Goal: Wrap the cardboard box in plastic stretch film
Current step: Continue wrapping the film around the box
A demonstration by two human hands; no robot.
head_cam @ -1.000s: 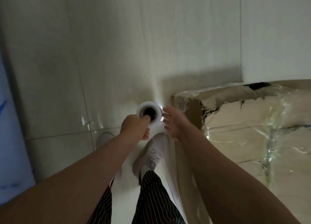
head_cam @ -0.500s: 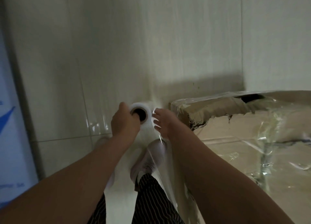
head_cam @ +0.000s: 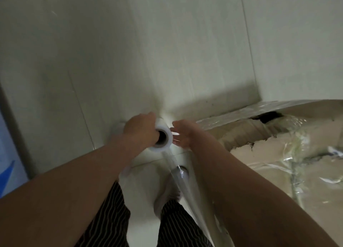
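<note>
Mid-frame, our left hand (head_cam: 140, 130) grips the film roll (head_cam: 159, 148); our right hand (head_cam: 185, 135) spreads open beside the box (head_cam: 278, 154)

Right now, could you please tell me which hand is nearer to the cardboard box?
Right. The right hand, fingers spread, is just beside the cardboard box at its near corner; the left hand grips the film roll, farther from the box.

No writing can be read anywhere. At the 8 o'clock edge a pale blue panel (head_cam: 6, 135) carries a darker blue mark (head_cam: 7, 174), a slanted shape cut off by the frame, with no legible letters. At 3 o'clock, on the cardboard box (head_cam: 269, 154) under glossy stretch film (head_cam: 300, 135), a small white-and-dark patch (head_cam: 333, 150) may be a label, too blurred to read
</note>
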